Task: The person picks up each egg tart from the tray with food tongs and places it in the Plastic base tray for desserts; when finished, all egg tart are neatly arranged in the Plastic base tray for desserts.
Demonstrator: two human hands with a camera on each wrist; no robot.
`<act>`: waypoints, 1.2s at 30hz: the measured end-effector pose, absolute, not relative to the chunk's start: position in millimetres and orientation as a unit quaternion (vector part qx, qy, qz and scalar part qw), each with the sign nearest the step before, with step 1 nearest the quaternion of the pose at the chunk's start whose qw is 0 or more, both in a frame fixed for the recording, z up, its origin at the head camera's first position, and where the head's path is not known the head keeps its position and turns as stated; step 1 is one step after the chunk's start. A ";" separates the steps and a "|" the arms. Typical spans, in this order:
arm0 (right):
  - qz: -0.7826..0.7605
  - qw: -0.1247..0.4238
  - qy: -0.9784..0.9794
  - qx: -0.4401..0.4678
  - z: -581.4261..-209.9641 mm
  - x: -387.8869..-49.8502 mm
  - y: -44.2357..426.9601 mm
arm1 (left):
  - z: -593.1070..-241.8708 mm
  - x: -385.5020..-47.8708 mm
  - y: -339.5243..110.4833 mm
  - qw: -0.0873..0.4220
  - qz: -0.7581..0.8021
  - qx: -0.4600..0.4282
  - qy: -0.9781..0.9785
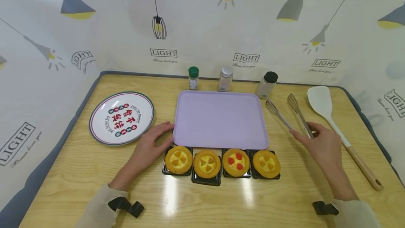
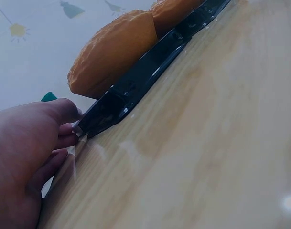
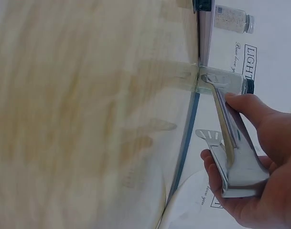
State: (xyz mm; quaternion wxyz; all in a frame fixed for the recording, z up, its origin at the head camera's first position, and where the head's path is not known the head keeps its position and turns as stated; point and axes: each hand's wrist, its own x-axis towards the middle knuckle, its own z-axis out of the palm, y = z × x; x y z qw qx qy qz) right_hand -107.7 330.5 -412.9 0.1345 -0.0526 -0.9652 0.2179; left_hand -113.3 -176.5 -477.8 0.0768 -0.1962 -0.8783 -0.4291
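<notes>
My right hand (image 1: 324,147) holds metal tongs (image 1: 302,118) between thumb and fingers at the right of the lilac tray (image 1: 219,120). The tongs' slotted ends point away from me and stand apart, as the right wrist view also shows. At the tray's left edge, my left hand (image 1: 147,149) rests with its fingertips by the rim and its thumb near the leftmost tart (image 1: 178,160). Several round tarts in black square holders (image 1: 207,180) line the tray's near edge. One tart (image 1: 236,163) bears red pieces on top; the others carry orange wedges.
A white plate (image 1: 104,119) with red lettering lies at the left. Behind the tray stand a green-capped bottle (image 1: 193,78), a silver-capped jar (image 1: 225,79) and a black-capped jar (image 1: 267,85). A white spatula (image 1: 320,101) with a wooden handle lies at the far right.
</notes>
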 end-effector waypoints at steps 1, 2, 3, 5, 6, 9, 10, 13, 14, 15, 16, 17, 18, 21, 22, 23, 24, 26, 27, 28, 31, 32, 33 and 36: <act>0.219 0.131 -0.965 -0.053 -413.6 -108.0 331.1 | -477.6 -113.3 -176.4 0.078 -0.428 -0.196 -0.879; 0.220 0.128 -0.965 -0.055 -413.9 -108.4 331.7 | -477.3 -113.4 -176.1 0.079 -0.427 -0.197 -0.879; 0.220 0.123 -0.966 -0.057 -414.4 -108.8 332.4 | -477.1 -113.6 -175.9 0.080 -0.427 -0.197 -0.879; 0.222 0.115 -0.966 -0.058 -415.3 -109.9 333.5 | -476.5 -114.1 -175.2 0.082 -0.426 -0.198 -0.879; 0.223 0.111 -0.967 -0.060 -415.9 -110.4 334.2 | -476.3 -114.3 -174.8 0.083 -0.425 -0.198 -0.879; 0.227 0.103 -0.966 -0.064 -418.1 -111.4 336.3 | -475.4 -114.8 -173.4 0.082 -0.426 -0.197 -0.879; 0.229 0.101 -0.966 -0.065 -419.0 -111.4 336.9 | -475.1 -114.9 -173.0 0.082 -0.425 -0.196 -0.880; 0.237 0.106 -0.963 -0.071 -422.0 -110.8 338.6 | -474.1 -115.2 -171.8 0.078 -0.426 -0.195 -0.880; 0.241 0.111 -0.962 -0.071 -423.7 -110.9 339.2 | -474.1 -115.3 -171.6 0.078 -0.426 -0.195 -0.880; 0.246 0.115 -0.960 -0.073 -425.4 -110.8 339.7 | -474.0 -115.5 -171.5 0.078 -0.426 -0.195 -0.880; 0.251 0.118 -0.958 -0.075 -427.2 -110.8 340.1 | -473.8 -115.6 -171.4 0.078 -0.426 -0.196 -0.880; 0.256 0.121 -0.956 -0.077 -429.3 -111.1 340.5 | -473.7 -115.7 -171.5 0.079 -0.426 -0.196 -0.880; 0.260 0.123 -0.954 -0.079 -431.0 -111.4 340.7 | -473.6 -115.7 -171.7 0.079 -0.426 -0.196 -0.880; 0.268 0.128 -0.951 -0.088 -435.4 -111.7 340.8 | -473.5 -115.0 -172.4 0.082 -0.424 -0.196 -0.880; 0.268 0.129 -0.951 -0.089 -436.4 -111.9 340.9 | -473.3 -114.7 -172.4 0.083 -0.424 -0.196 -0.880; 0.267 0.130 -0.950 -0.092 -437.2 -111.8 340.9 | -473.2 -114.3 -172.4 0.084 -0.424 -0.196 -0.880; 0.268 0.130 -0.950 -0.093 -438.0 -111.8 341.0 | -473.0 -113.9 -172.4 0.084 -0.423 -0.196 -0.880; 0.268 0.131 -0.950 -0.094 -439.3 -111.8 341.8 | -472.8 -113.3 -171.8 0.086 -0.424 -0.197 -0.880; 0.268 0.131 -0.950 -0.095 -439.6 -111.8 342.2 | -472.8 -113.0 -171.3 0.088 -0.424 -0.198 -0.879; 0.269 0.132 -0.949 -0.094 -440.1 -111.6 342.3 | -472.7 -112.9 -171.3 0.089 -0.424 -0.199 -0.879; 0.273 0.137 -0.947 -0.094 -441.3 -110.4 342.2 | -472.3 -112.9 -171.1 0.092 -0.425 -0.201 -0.878; 0.275 0.138 -0.947 -0.093 -441.7 -109.9 342.1 | -472.1 -112.9 -171.1 0.091 -0.426 -0.201 -0.878; 0.276 0.138 -0.947 -0.093 -442.1 -109.4 341.9 | -472.0 -112.9 -171.1 0.089 -0.426 -0.201 -0.878; 0.280 0.131 -0.946 -0.097 -443.4 -107.7 341.3 | -472.6 -113.5 -171.6 0.079 -0.424 -0.198 -0.880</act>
